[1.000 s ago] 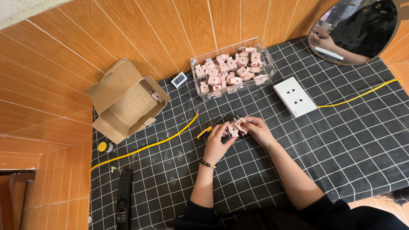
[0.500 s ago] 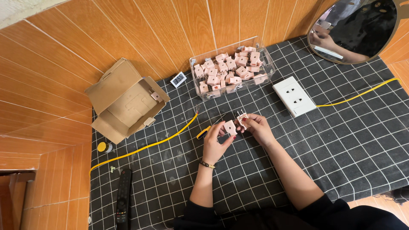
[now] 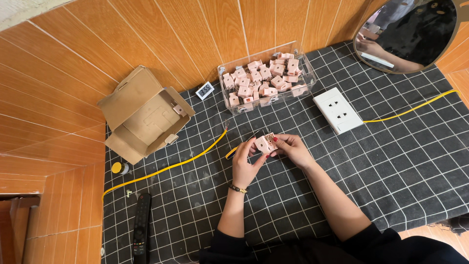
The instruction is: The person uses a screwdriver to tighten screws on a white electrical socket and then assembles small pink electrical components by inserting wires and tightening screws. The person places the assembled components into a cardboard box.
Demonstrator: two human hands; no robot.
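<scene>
Low over the black checked cloth (image 3: pixel 391 161), the left hand (image 3: pixel 244 164) and right hand (image 3: pixel 293 149) pinch one small pink block (image 3: pixel 266 143) between their fingertips, metal contacts showing on its face; beyond, the clear box (image 3: pixel 305 88) still looks full of the same pink pieces, so most seem unhandled

Open cardboard box (image 3: pixel 144 115), black remote (image 3: pixel 141 227), round mirror (image 3: pixel 408 32), perhaps a small digital clock (image 3: pixel 205 90).
</scene>
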